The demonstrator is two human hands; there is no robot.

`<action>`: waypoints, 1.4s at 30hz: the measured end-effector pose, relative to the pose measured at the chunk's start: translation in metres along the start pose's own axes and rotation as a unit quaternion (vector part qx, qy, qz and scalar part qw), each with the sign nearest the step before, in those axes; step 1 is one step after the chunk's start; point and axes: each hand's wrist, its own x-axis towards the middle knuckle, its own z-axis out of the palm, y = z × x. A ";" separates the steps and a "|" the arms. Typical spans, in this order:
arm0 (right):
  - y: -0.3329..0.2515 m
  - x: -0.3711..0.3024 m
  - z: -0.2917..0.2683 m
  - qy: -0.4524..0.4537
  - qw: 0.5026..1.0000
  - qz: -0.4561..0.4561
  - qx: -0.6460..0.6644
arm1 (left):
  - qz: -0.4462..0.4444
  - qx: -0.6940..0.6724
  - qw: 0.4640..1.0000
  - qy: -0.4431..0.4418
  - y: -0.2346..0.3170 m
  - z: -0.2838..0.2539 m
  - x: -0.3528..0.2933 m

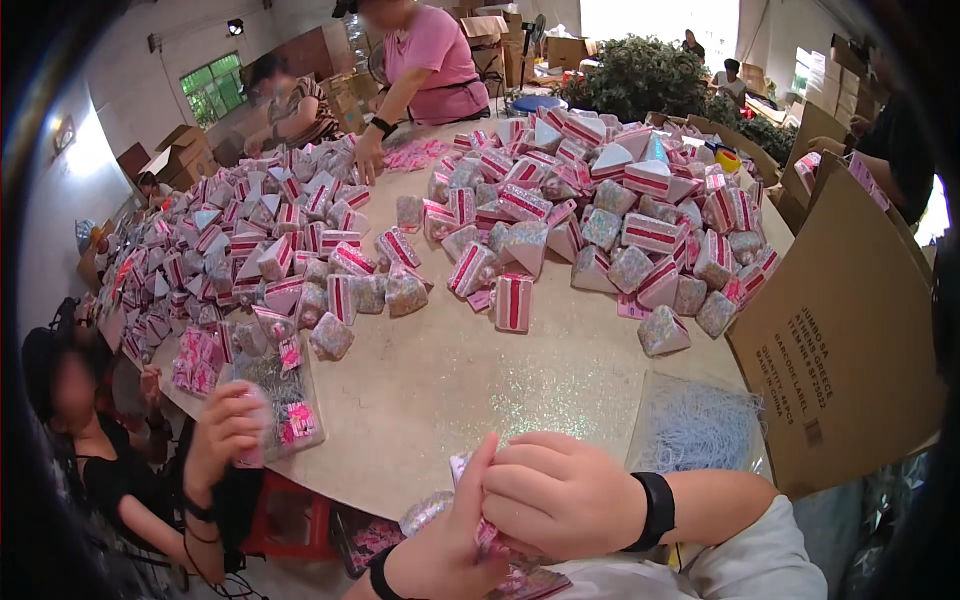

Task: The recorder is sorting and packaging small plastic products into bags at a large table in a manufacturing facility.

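My left hand [450, 550] and my right hand [555, 490] meet at the near table edge, fingers closed together. Between them shows part of a small pink printed tag [487, 540], mostly covered by the fingers. Against my left hand is a silvery glitter piece [425, 512]; how it joins the tag is hidden. Beyond my hands, a glittery pouch shaped like a cake slice [513, 303], pink and white with a red stripe, stands on the table [450, 400]. Many similar pouches are heaped farther back.
A bag of pale blue strings [700, 430] lies right, beside a large open carton [840, 350]. At left, a person's hand [228, 430] is near a clear bag with pink tags [298, 420]. Across the table, a person in pink [435, 60] reaches toward the heap.
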 end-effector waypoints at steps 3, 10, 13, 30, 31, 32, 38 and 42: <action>0.002 -0.001 0.003 -0.053 0.999 -0.010 -0.002 | -0.016 -0.005 1.000 0.001 -0.013 -0.001 -0.002; 0.016 0.009 0.010 -0.060 0.998 -0.010 0.027 | 0.011 0.107 0.988 0.111 -0.025 0.006 -0.002; 0.022 0.018 0.019 -0.135 0.981 0.037 0.138 | -0.069 -0.035 0.989 0.123 -0.034 0.008 -0.015; 0.063 0.114 0.166 -0.443 0.861 0.241 0.067 | -0.029 -0.051 0.961 0.269 -0.055 0.032 -0.102; 0.069 0.110 0.175 -0.440 0.865 0.226 0.083 | -0.031 -0.076 0.958 0.276 -0.053 0.028 -0.101; 0.077 0.097 0.185 -0.398 0.877 0.236 0.129 | -0.033 -0.100 0.954 0.281 -0.050 0.021 -0.100; 0.061 0.061 0.099 -0.121 0.918 0.268 0.267 | -0.036 -0.166 0.863 0.476 -0.059 0.001 -0.084; 0.024 0.041 0.045 -0.096 0.932 0.283 0.206 | -0.056 -0.136 0.897 0.418 -0.044 -0.008 -0.044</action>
